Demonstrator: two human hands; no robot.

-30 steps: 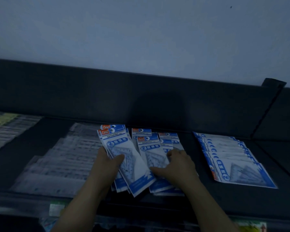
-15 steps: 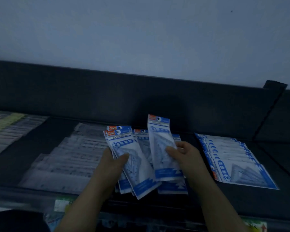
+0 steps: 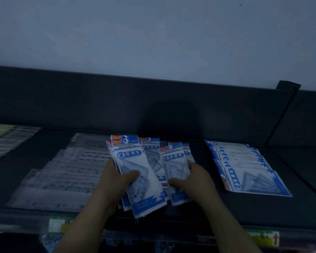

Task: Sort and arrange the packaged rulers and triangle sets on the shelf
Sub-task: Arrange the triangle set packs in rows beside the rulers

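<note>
Blue-and-white packaged triangle sets lie on a dark shelf [image 3: 217,212]. My left hand [image 3: 117,181] grips a fanned stack of these packs [image 3: 135,161], thumb on the top one. My right hand [image 3: 193,179] holds a single pack [image 3: 173,161] by its lower half, low over the loose packs [image 3: 151,154] between the two hands. A tidy overlapping row of the same packs [image 3: 244,170] lies to the right, turned sideways.
Clear-wrapped rulers [image 3: 62,172] lie in an overlapping spread to the left, with more packs [image 3: 5,139] at the far left. A dark back panel [image 3: 153,106] and a divider [image 3: 281,114] bound the shelf. Price labels [image 3: 60,225] line the front edge.
My right hand lifted one pack up from the middle pile, then brought it down low again over the pile. My left hand kept hold of its stack.
</note>
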